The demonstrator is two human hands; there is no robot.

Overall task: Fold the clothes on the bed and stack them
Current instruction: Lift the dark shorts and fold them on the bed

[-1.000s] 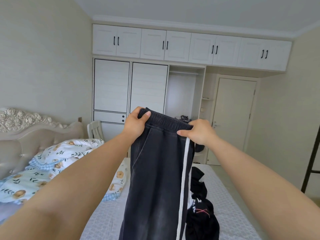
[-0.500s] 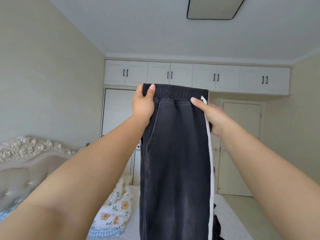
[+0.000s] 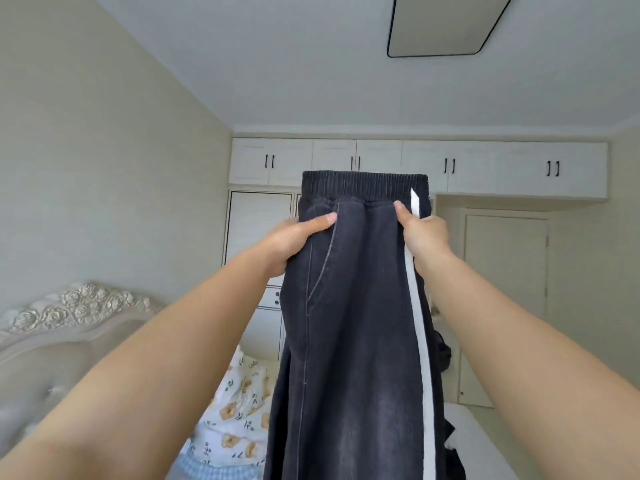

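No readable text, label or number shows anywhere.

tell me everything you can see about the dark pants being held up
The dark pants look like washed charcoal denim, with a gathered elastic waistband, a stitched side pocket and a white stripe down one edge. They hang upright, folded lengthwise, above the bed. The left hand and right hand grip them just below the waistband.

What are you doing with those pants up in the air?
A person is holding up a pair of dark pants with a white side stripe. The left hand grips one side just below the waistband and the right hand grips the other, so the legs hang straight down over the bed. They are not folded yet. A flowered quilt lies on the bed behind.
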